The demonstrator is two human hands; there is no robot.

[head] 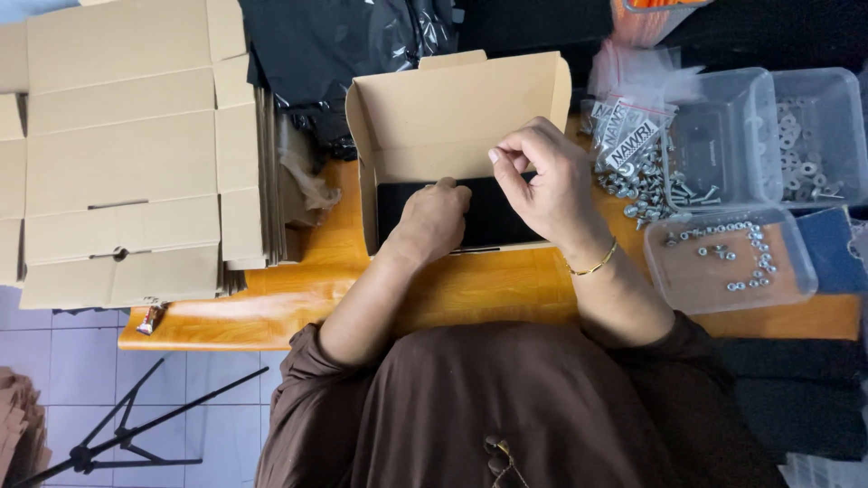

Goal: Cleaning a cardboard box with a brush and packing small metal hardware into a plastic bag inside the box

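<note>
The left hand (pixel 432 220) rests curled and closed on the black pad (pixel 493 217) inside the open cardboard box (pixel 452 117), pressing rather than gripping it; the right hand (pixel 542 181) pinches its thumb and forefinger together just above the pad's far edge, though what it holds, if anything, is too small to tell. Keeping the pad flat against the box floor while seating it would suit. Left of the box stands a stack of flat cartons (pixel 127 154); right of it, screws (pixel 646 185) and clear tubs (pixel 732 262) crowd close, leaving only the table (pixel 298 298) in front.

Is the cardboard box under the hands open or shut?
Open: the cardboard box has its lid standing up behind, and both the left hand and right hand reach inside.
</note>
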